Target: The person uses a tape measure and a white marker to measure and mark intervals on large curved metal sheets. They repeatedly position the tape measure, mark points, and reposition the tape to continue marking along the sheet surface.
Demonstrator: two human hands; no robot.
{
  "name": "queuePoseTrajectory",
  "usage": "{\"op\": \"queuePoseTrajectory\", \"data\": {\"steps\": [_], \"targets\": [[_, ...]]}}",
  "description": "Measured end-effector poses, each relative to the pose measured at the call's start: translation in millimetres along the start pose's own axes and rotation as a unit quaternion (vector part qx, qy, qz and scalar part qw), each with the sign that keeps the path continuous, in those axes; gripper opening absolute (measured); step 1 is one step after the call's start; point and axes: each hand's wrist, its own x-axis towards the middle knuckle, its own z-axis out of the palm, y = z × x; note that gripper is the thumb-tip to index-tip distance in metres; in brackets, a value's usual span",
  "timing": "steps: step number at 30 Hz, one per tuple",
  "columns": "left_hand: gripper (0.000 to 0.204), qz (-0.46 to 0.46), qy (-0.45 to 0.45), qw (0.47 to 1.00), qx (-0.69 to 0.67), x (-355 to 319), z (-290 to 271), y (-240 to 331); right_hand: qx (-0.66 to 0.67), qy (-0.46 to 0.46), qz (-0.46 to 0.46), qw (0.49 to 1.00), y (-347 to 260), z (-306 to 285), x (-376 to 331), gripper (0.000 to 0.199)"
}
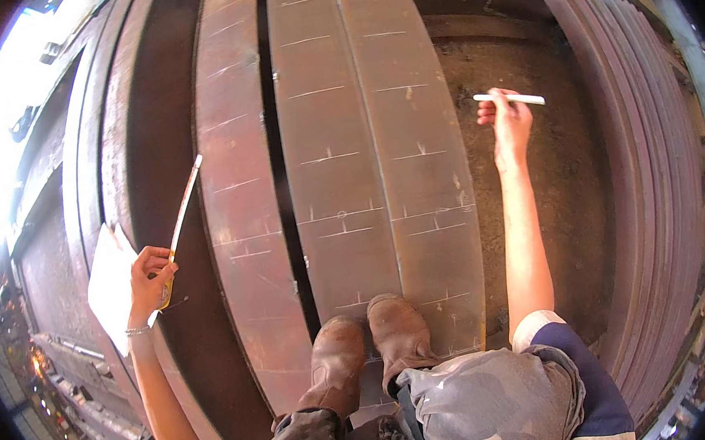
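My left hand [148,278] is closed around a tape measure [166,295] with a yellow case. Its pale blade [185,201] sticks out, slanting up and to the right. White paper sheets [108,285] are beside the same hand, partly behind it; whether the fingers pinch them I cannot tell. Raised over a brown gap on the right, my right hand [509,127] grips a slim white marking pen [526,99]. Between the hands lie long reddish-brown steel beams [329,138], crossed by many short white marks.
My brown boots [400,329] stand on the middle beams. A narrow dark slot [275,143] separates them from the left reddish beam [233,147]. Stacked steel sections [628,112] rise at the right. Orange sparks or glow [38,363] show at the far left.
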Motion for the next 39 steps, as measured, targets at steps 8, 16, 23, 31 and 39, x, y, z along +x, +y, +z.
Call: {"op": "queuePoseTrajectory", "data": {"steps": [8,16,23,31,39], "targets": [[0.024,-0.054,0.01,0.995,0.089,-74,-71,37,0.06,0.091,0.042,0.993,18,-25,6,0.015],[0.021,-0.005,-0.002,0.991,0.132,-59,-82,43,0.039,0.129,0.015,0.991,5,-86,22,0.016],[0.019,0.004,-0.047,0.993,0.104,9,-37,7,-0.03,0.118,-0.009,0.993,-47,-108,26,0.017],[0.023,0.054,-0.13,0.974,0.175,82,-13,-22,-0.211,0.002,-0.083,0.974,-116,-77,-2,0.017],[0.026,0.1,-0.189,0.958,0.19,137,23,-9,-0.33,-0.076,-0.07,0.938,-166,-46,-11,0.015]]}}
